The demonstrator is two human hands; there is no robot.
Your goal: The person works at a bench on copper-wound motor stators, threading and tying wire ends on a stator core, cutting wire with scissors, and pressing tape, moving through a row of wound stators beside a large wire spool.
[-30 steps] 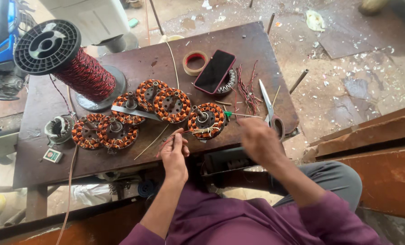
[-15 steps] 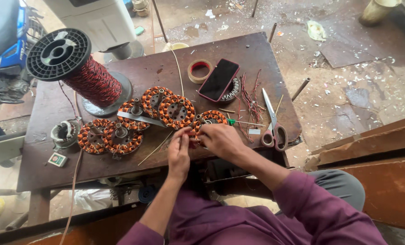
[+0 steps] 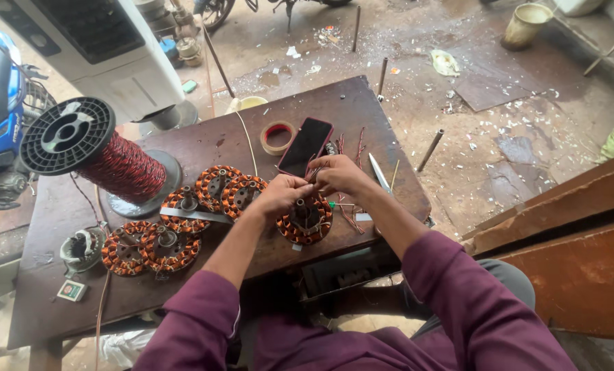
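Both hands, left hand (image 3: 283, 193) and right hand (image 3: 339, 175), pinch wires above one stator (image 3: 307, 221), shaft up; four more stators (image 3: 183, 223) at 9 o'clock.

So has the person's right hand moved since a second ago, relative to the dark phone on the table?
Yes. The right hand has come left from near the scissors, now over the copper-wound stator just below the phone.

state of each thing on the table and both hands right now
left hand: fingers pinched together above the nearest coil
right hand: fingers meeting the left hand's
nearest coil: flat, under both hands
wire spool: tipped on its side, wound with red wire
phone: flat, screen dark
tape roll: lying flat
scissors: lying flat, partly hidden by the right hand
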